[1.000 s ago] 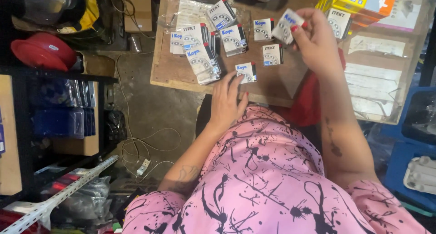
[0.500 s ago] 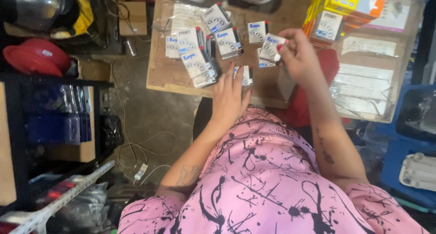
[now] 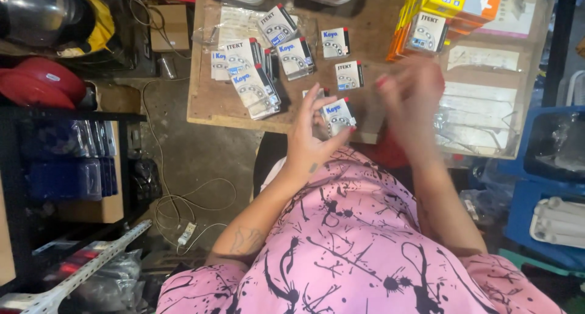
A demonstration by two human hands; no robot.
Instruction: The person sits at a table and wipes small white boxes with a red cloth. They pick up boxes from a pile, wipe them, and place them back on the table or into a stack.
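Small white box (image 3: 337,115) now lifted in left hand (image 3: 312,142); right hand (image 3: 409,93) blurred

A small white bearing box (image 3: 338,114) with a blue and red corner and a printed picture of a ring bearing on its face is held tilted, face up, just above the near edge of the wooden counter (image 3: 207,100). It is pinched between thumb and fingertips. A second box (image 3: 317,93) of the same kind lies just behind it, mostly hidden. Further flat boxes (image 3: 349,75) lie face up nearby.
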